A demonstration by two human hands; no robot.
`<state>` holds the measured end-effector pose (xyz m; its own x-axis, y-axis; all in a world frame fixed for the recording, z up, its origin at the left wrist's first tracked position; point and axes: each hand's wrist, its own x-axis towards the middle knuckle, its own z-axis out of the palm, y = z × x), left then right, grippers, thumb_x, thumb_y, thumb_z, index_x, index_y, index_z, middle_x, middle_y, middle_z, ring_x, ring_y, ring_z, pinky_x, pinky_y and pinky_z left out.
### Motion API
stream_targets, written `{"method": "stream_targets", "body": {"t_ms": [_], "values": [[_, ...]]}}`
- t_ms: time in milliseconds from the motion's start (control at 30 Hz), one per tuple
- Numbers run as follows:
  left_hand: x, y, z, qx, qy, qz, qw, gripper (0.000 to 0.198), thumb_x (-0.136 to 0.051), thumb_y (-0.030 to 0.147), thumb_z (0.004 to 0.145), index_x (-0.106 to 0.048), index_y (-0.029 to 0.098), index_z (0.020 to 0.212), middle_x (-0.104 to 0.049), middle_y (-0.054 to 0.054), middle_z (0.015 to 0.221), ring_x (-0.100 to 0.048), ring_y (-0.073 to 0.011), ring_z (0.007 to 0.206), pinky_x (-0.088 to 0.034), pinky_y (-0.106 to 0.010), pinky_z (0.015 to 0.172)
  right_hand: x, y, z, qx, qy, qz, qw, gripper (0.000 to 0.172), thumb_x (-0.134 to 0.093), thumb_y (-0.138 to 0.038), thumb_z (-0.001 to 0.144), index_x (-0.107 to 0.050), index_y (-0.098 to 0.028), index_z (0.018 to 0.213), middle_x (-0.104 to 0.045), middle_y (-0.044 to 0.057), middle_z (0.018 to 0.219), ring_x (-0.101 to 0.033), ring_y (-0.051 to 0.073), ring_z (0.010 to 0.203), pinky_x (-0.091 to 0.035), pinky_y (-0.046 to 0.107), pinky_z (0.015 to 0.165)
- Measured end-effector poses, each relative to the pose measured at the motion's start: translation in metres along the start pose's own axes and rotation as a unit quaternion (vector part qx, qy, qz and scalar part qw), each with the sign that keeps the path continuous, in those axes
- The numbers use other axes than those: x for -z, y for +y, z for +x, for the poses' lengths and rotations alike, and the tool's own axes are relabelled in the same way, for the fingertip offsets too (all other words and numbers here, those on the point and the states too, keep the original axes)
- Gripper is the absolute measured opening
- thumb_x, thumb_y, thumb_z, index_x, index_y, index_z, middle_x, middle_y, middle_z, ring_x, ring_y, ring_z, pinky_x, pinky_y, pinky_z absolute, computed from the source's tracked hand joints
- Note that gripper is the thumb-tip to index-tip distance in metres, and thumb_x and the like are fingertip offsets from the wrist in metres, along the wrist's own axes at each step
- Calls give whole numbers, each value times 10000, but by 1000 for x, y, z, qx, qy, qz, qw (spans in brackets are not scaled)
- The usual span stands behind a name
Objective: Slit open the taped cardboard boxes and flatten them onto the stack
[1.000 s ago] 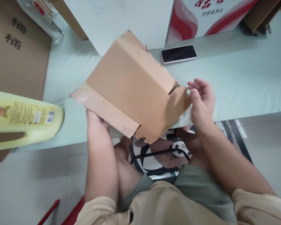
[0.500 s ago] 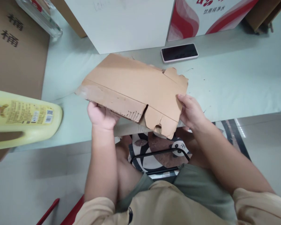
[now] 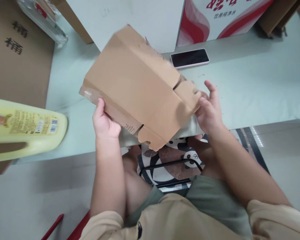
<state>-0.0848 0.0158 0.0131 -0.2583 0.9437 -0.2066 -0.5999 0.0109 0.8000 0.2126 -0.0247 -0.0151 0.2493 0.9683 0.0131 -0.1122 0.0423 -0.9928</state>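
A torn, creased piece of cardboard [image 3: 132,76] is held up over the near edge of the table, tilted, with ragged flaps at its right end and clear tape at its left corner. My left hand [image 3: 105,120] grips its lower left side, thumb on top and the other fingers hidden beneath. At the right end, my right hand [image 3: 208,108] pinches a torn flap between thumb and fingers, with one finger raised off it. Behind the cardboard a phone [image 3: 190,58] lies face up on the table.
The table has a pale green cover [image 3: 252,76]. At the left stand a yellow jug [image 3: 40,130], a large brown carton [image 3: 20,70] and a clear bottle [image 3: 43,23]. A white box [image 3: 130,20] and a red-and-white carton [image 3: 215,23] stand at the back. A black metal bar [image 3: 170,163] is below.
The cardboard has turned and its far edge has risen, now overlapping the white box. My left thumb has come onto its top, and my right hand has moved up to the torn flap.
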Motion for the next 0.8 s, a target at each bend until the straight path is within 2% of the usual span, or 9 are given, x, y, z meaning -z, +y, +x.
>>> {"method": "stream_targets", "body": {"t_ms": [133, 233, 333, 433, 567, 600, 667, 733, 800], "values": [[2, 3, 1, 40, 39, 36, 998, 211, -584, 348, 966, -716, 200, 1037, -791, -53, 1151, -561, -294, 1413, -539, -505, 1132, 7, 4, 4, 2, -10, -56, 998, 351, -736, -508, 780, -587, -271, 991, -640, 34, 1050, -631, 171, 875, -553, 317, 782], [3, 3, 3, 40, 66, 38, 996, 194, -585, 327, 952, -710, 195, 1019, -795, -58, 1106, -577, -305, 1397, -533, -529, 1138, 8, 4, 3, 18, -25, -81, 996, 414, -758, -450, 761, -593, -288, 1104, -624, 18, 992, -621, 162, 863, -542, 296, 757], [6, 1, 6, 22, 48, 51, 997, 193, -623, 346, 924, -693, 202, 1032, -771, -58, 1224, -570, -296, 1411, -523, -516, 1151, 6, 2, 0, 15, -66, -147, 987, 425, -739, -429, 767, -623, -263, 1141, -647, 32, 990, -638, 175, 869, -537, 314, 753], [8, -1, 8, 2, 46, 58, 997, 195, -615, 362, 925, -683, 207, 1023, -767, -61, 1252, -557, -282, 1427, -527, -483, 1149, 7, 0, -1, 20, -88, -267, 959, 388, -707, -413, 773, -648, -236, 1113, -694, 49, 973, -637, 195, 804, -519, 360, 748], [8, 1, 8, -21, 29, 36, 999, 206, -572, 347, 961, -706, 202, 1020, -800, -59, 1141, -566, -262, 1417, -523, -443, 1155, 10, -2, -1, 51, -120, -405, 905, 288, -711, -398, 766, -694, -224, 994, -702, 44, 849, -591, 203, 701, -488, 384, 730], [7, 2, 8, -23, 28, 28, 999, 212, -563, 343, 971, -713, 198, 1011, -807, -57, 1108, -575, -260, 1405, -518, -441, 1161, 11, -3, -1, 52, -125, -398, 907, 272, -704, -415, 779, -703, -225, 974, -697, 42, 826, -590, 206, 700, -484, 380, 722], [7, 5, 7, -21, 26, 13, 999, 241, -533, 342, 996, -725, 198, 1010, -814, -42, 1070, -589, -253, 1388, -506, -443, 1178, 14, -4, 1, 50, -118, -330, 935, 278, -648, -487, 841, -712, -226, 912, -696, 46, 823, -612, 212, 737, -491, 374, 724], [8, 8, 5, -11, 21, 7, 1000, 273, -498, 337, 1020, -737, 205, 1014, -816, -23, 1077, -589, -241, 1392, -503, -437, 1187, 17, -5, 3, 48, -79, -226, 970, 355, -574, -551, 897, -709, -226, 851, -693, 51, 837, -626, 203, 766, -506, 365, 734], [11, 9, 5, 6, 20, 18, 1000, 274, -492, 323, 1028, -745, 215, 1020, -811, -16, 1120, -573, -220, 1420, -507, -413, 1189, 18, -4, 6, 36, -22, -146, 988, 321, -615, -540, 874, -706, -233, 850, -672, 38, 816, -612, 178, 737, -513, 339, 706]]}}
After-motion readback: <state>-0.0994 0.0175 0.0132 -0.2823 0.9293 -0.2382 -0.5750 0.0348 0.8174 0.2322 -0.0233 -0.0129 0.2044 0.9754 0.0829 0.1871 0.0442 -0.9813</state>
